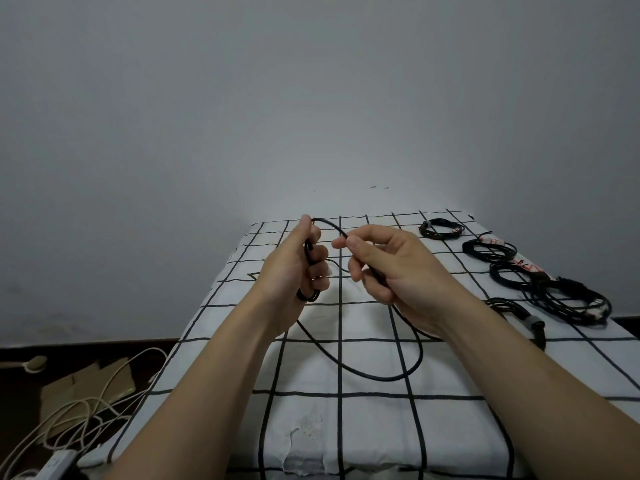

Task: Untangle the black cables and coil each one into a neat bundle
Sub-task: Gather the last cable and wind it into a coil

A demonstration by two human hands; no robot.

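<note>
Head view shows both hands raised over a table draped in a white grid-patterned cloth [346, 427]. The left hand [298, 268] is closed around a small started coil of black cable [363, 374], with loops showing above the thumb and below the little finger. From the top of that coil the cable arcs right to the right hand [384, 268], where thumb and forefinger are pinched together on it. Below the right palm the free length drops, sweeps in a wide loop on the cloth near the person, and climbs back toward the left hand. So the slack lies below and near, running left to right; the right hand is placed to feed it. Finished cable bundles [498, 251] sit in a row along the far right edge.
</note>
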